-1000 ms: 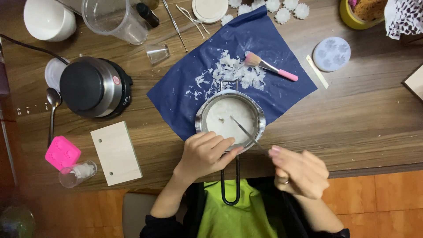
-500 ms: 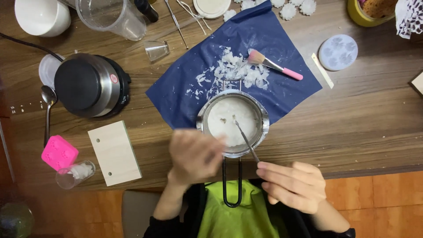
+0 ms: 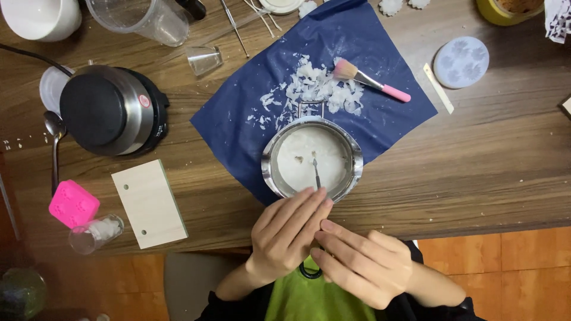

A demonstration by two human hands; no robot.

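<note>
Far left of my view there's a pink mold (image 3: 74, 204) and a wooden block (image 3: 149, 203) on the table (image 3: 488, 166). My left hand (image 3: 286, 233) sits over the near rim of the metal pot (image 3: 312, 159), fingers loosely flat, holding nothing I can see. A thin metal tool (image 3: 316, 171) pokes into the white wax. My right hand (image 3: 358, 264) touches the left; can't tell its grip.

On the worktop (image 3: 488, 154) the pan (image 3: 312, 159) sits on the sheet (image 3: 238, 119) with a tool (image 3: 316, 169) in it, flakes (image 3: 315, 89) and brush (image 3: 372, 81) behind it, the hotplate (image 3: 107, 110) and board (image 3: 148, 204) to its left, and both hands (image 3: 324, 249) just before it.
</note>
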